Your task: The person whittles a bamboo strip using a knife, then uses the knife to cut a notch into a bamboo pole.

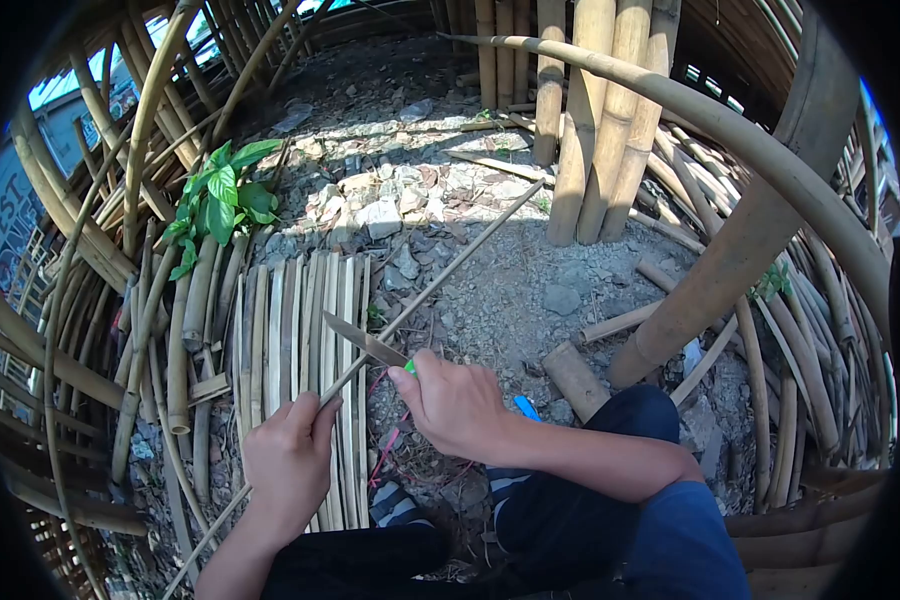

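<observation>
My right hand (460, 405) is closed around the green handle of a knife (365, 338). Its blade points up and left and lies against a long, thin bamboo strip (460, 252). The strip runs diagonally from the lower left to the upper right. Just below the blade, my left hand (288, 462) grips the strip, thumb and fingers pressed together on it. Beneath my left hand lies a row of split bamboo slats (305, 300), side by side on the ground.
Upright bamboo poles (595, 130) stand ahead, and a curved pole (720, 105) arches across the upper right. A short bamboo piece (575, 380) lies near my right knee. A green leafy plant (220, 195) grows at left. Stacked bamboo (810, 320) lines the right side; stony ground (520, 290) lies ahead.
</observation>
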The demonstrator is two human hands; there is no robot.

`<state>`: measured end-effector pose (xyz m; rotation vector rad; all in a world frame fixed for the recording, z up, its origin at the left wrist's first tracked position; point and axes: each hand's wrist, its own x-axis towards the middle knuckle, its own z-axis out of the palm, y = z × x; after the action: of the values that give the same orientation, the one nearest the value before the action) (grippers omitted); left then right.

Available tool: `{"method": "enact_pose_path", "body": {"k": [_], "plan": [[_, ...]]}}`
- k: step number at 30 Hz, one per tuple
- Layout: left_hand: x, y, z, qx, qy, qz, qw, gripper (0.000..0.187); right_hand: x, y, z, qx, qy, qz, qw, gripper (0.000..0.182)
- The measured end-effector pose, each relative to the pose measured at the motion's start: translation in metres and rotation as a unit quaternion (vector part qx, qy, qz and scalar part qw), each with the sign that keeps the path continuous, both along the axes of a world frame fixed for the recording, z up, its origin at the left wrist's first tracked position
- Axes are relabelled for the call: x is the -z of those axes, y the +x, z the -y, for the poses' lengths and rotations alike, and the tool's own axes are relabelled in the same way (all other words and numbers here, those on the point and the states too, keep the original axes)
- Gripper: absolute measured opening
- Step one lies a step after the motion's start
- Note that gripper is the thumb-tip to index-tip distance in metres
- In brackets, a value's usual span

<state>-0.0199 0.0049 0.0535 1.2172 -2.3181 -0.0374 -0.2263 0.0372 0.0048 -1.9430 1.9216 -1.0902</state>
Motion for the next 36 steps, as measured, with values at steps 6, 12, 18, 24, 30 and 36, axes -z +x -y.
{"method": "enact_pose_path", "body": {"k": [6,12,18,24,30,36], "plan": [[-0.002,0.006,-0.002,-0.023,0.069,-0.031,0.997,0.029,0.011,-0.029,0.021,0.035,-0.088,-0.065,0.993,0.039],[-0.003,0.008,-0.001,-0.032,0.061,-0.015,0.997,0.029,0.01,-0.057,0.034,0.073,-0.06,-0.121,0.988,0.041],[-0.003,0.026,-0.004,-0.059,0.04,0.023,0.997,0.029,0.006,-0.152,0.066,0.262,0.105,-0.07,0.957,0.06],[0.007,0.037,0.011,-0.09,0.127,-0.009,0.988,0.033,0.009,-0.194,0.072,0.36,0.064,-0.031,0.93,0.059],[0.011,0.028,0.025,-0.067,0.285,-0.059,0.954,0.037,0.003,-0.036,0.017,0.051,0.058,-0.017,0.997,0.046],[0.005,0.022,0.02,-0.059,0.317,-0.061,0.945,0.037,0.019,0.006,0.008,-0.004,0.014,-0.062,0.998,0.041]]}}
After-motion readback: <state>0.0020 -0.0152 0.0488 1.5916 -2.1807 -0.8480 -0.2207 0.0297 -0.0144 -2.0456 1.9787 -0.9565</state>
